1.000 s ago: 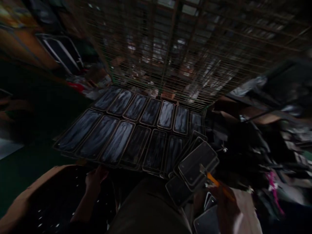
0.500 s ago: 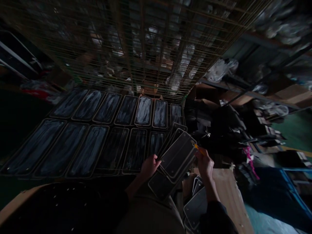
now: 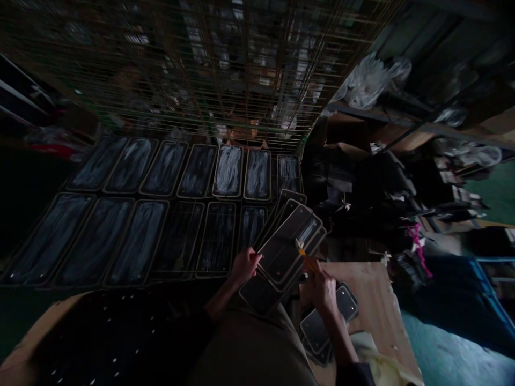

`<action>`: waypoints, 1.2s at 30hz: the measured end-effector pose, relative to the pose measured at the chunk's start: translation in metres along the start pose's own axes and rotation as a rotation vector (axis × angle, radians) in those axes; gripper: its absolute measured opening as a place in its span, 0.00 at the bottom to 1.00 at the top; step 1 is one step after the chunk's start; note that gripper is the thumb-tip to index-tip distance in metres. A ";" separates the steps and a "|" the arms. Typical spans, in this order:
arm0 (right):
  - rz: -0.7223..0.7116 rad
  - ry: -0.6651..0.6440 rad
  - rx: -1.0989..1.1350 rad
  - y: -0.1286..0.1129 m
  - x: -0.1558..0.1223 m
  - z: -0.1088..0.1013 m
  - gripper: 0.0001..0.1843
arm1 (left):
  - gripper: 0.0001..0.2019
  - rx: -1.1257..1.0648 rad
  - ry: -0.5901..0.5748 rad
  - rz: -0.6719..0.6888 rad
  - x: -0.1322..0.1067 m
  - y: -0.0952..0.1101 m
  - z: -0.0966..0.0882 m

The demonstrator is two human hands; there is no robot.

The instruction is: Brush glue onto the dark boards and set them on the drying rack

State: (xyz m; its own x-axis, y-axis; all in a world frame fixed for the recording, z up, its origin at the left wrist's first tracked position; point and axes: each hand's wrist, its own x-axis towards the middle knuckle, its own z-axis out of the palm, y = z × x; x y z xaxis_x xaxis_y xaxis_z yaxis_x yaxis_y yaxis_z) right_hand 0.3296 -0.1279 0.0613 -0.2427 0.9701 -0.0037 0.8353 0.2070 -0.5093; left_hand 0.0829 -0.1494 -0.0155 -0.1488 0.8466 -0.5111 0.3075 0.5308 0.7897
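Note:
A dark rectangular panel [image 3: 279, 252] with rounded corners and a pale rim lies tilted on top of other similar panels above my lap. My left hand [image 3: 243, 267] pinches its lower left edge. In my right hand [image 3: 323, 289] is a brush [image 3: 306, 258] with an orange-yellow handle. Its bristle end touches the panel's face, just below a fresh whitish streak near the top corner. The lower part of the panel looks bare. Beyond my left hand, two rows of panels with whitish streaks [image 3: 217, 238] lie side by side.
A wire mesh cage [image 3: 241, 91] rises behind the rows. More panels [image 3: 317, 328] are stacked by my right forearm on a wooden board [image 3: 372, 305]. Black items [image 3: 328, 182] crowd the right, below shelving with clear plastic bags [image 3: 366, 83]. A blue bin-like object [image 3: 458, 300] stands farther right.
The brush has moved down and left from the panel's upper right corner, and a whitish streak now shows there. My left hand keeps its place at the edge. The view has shifted slightly.

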 end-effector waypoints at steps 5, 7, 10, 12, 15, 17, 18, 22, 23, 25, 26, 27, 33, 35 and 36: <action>-0.021 -0.155 0.160 -0.036 -0.042 0.001 0.16 | 0.12 -0.083 -0.034 -0.012 -0.002 0.000 -0.002; 0.015 -0.210 0.264 -0.046 -0.051 0.000 0.15 | 0.12 -0.127 -0.046 -0.010 -0.002 -0.001 -0.003; 0.092 -0.243 0.437 -0.048 -0.053 -0.001 0.15 | 0.11 -0.191 -0.056 0.019 -0.002 -0.003 -0.004; 0.134 -0.229 0.520 -0.041 -0.044 -0.001 0.15 | 0.11 -0.201 -0.066 0.030 -0.001 -0.004 -0.004; 0.179 -0.145 0.588 -0.021 -0.015 0.000 0.16 | 0.11 -0.197 -0.073 0.034 -0.001 -0.003 -0.004; 0.204 -0.053 0.618 -0.004 0.010 0.001 0.17 | 0.11 -0.197 -0.077 0.042 -0.001 -0.002 -0.004; 0.211 0.000 0.622 0.004 0.023 0.000 0.18 | 0.11 -0.196 -0.080 0.047 -0.001 -0.002 -0.004; 0.200 0.218 0.487 0.028 0.064 -0.005 0.20 | 0.11 -0.209 -0.088 0.064 0.000 -0.002 -0.004; 0.189 0.260 0.429 0.032 0.072 -0.008 0.20 | 0.11 -0.217 -0.089 0.065 0.000 -0.003 -0.004; 0.164 0.319 0.326 0.038 0.084 -0.011 0.20 | 0.11 -0.232 -0.092 0.060 -0.001 -0.003 -0.004; 0.148 0.336 0.287 0.040 0.088 -0.012 0.19 | 0.11 -0.238 -0.093 0.057 -0.001 -0.003 -0.004; 0.132 0.343 0.250 0.041 0.092 -0.013 0.19 | 0.11 -0.242 -0.092 0.056 -0.001 -0.003 -0.004; 0.022 0.174 0.029 0.026 0.086 0.002 0.18 | 0.11 -0.252 -0.082 0.027 -0.002 -0.002 -0.004; -0.019 0.095 0.024 0.012 0.067 0.010 0.18 | 0.11 -0.264 -0.084 0.018 -0.002 -0.003 -0.003; -0.037 0.054 0.037 0.004 0.055 0.013 0.17 | 0.11 -0.272 -0.083 0.017 -0.002 -0.004 -0.003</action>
State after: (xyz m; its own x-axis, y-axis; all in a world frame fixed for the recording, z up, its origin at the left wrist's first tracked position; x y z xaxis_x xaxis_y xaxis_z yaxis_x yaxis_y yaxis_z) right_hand 0.3132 -0.0757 0.0473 -0.2458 0.9674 0.0617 0.8071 0.2395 -0.5397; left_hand 0.0791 -0.1529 -0.0164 -0.0650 0.8554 -0.5139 0.0447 0.5169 0.8549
